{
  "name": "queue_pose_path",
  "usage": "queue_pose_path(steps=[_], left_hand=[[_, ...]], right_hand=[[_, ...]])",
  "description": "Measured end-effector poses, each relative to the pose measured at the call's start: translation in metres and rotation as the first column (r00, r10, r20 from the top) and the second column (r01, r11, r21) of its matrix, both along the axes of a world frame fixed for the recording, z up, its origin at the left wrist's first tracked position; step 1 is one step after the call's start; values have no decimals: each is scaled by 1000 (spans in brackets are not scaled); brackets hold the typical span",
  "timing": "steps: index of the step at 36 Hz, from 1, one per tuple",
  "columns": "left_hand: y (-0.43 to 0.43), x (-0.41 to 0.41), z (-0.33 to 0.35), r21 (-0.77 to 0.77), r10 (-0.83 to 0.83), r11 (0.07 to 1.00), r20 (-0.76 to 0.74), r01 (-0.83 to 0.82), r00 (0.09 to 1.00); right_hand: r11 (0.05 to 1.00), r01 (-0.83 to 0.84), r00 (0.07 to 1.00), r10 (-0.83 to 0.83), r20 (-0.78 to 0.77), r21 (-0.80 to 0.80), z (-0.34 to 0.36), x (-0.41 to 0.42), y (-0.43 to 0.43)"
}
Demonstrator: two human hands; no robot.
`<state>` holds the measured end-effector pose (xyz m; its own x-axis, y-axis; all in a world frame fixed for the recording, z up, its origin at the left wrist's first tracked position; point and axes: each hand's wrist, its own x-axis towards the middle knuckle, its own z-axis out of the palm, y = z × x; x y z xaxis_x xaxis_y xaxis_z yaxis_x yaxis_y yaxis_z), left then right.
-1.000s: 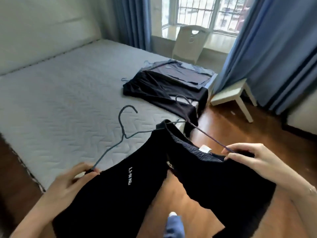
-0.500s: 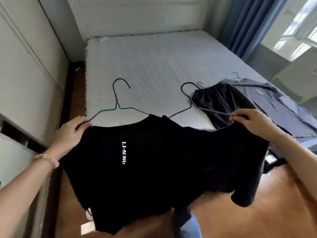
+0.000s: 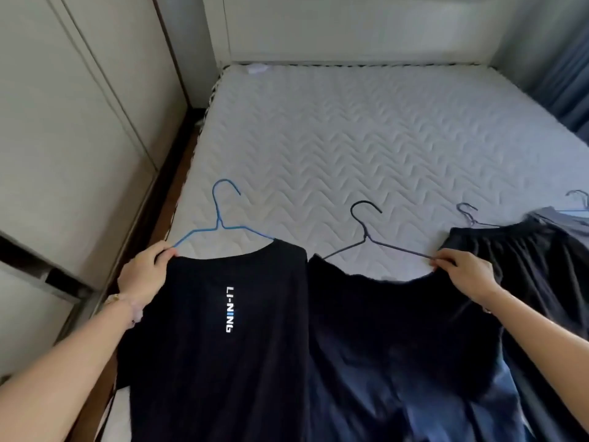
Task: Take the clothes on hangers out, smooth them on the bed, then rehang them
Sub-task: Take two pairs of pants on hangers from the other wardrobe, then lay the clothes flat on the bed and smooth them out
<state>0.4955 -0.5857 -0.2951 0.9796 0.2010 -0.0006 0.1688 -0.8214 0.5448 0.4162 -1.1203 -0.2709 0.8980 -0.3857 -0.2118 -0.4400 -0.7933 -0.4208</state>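
Note:
A black shirt with white lettering [image 3: 216, 346] hangs on a blue wire hanger [image 3: 220, 215]; my left hand [image 3: 143, 272] grips the hanger's left end together with the shirt's shoulder. Beside it a second black garment [image 3: 398, 330] hangs on a dark wire hanger [image 3: 366, 237], and my right hand [image 3: 462, 272] pinches that hanger's right end with the cloth. Both garments are spread over the near edge of the bed [image 3: 350, 138], their hooks pointing toward the headboard.
More clothes on hangers lie at the bed's right edge: a black piece [image 3: 526, 266] and a grey one [image 3: 561, 218]. White wardrobe doors [image 3: 79, 122] stand at the left, a headboard [image 3: 350, 27] at the back, blue curtains [image 3: 567, 74] at the right.
My view has turned left from the window toward the headboard. Both hands have carried the two hung garments forward and spread them side by side over the bed's near edge.

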Motion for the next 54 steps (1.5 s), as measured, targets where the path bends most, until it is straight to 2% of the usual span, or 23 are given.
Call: queue_pose_path(steps=[4, 7, 9, 11, 13, 16, 21, 25, 28, 32, 35, 39, 45, 49, 54], left_hand=[[-13, 56, -50, 60, 66, 996, 46, -69, 997], [-15, 92, -89, 138, 30, 990, 87, -42, 996], [-18, 109, -114, 237, -47, 971, 13, 42, 999], [-24, 119, -136, 295, -96, 945, -169, 143, 981], [-30, 121, -153, 234, -119, 954, -279, 188, 953], [-37, 111, -167, 156, -193, 957, -293, 246, 936], [-45, 59, -165, -17, -271, 960, -318, 280, 909], [-42, -1, -145, -217, -242, 961, -371, 169, 897], [-40, -56, -128, -351, -201, 936, -457, 31, 867], [-39, -136, -108, -429, -150, 895, -548, -123, 823], [-44, -197, -96, -430, -131, 879, -631, -204, 765], [-62, -267, -90, -441, -196, 871, -716, -216, 670], [-103, -333, -82, -455, -241, 856, -771, -246, 589], [-132, -341, -82, -458, -273, 863, -777, -212, 567], [-174, -328, -96, -435, -266, 889, -749, -146, 607]], right_hand=[[990, 19, 999, -14, 37, -141, -53, 47, -9], [971, 59, 998, -49, 47, -231, -98, 72, -19], [964, 50, 996, -68, -62, -261, -123, 82, -22], [960, -4, 983, -48, -178, -278, -142, 85, -17], [969, -36, 984, -8, -179, -244, -156, 84, -5], [974, -87, 987, 56, -148, -207, -170, 75, 17], [1000, -25, 992, 24, -127, -4, -165, 40, 62], [983, 39, 979, -2, -203, 180, -153, -6, 92], [932, 127, 965, -37, -260, 338, -142, -52, 103], [815, 340, 925, -201, -322, 469, -130, -124, 107], [742, 466, 870, -284, -403, 483, -119, -183, 108], [691, 558, 813, -346, -468, 460, -105, -252, 107], [608, 646, 752, -402, -522, 462, -97, -306, 95], [615, 652, 745, -411, -526, 443, -99, -313, 76], [739, 574, 783, -368, -501, 354, -113, -298, 37]])
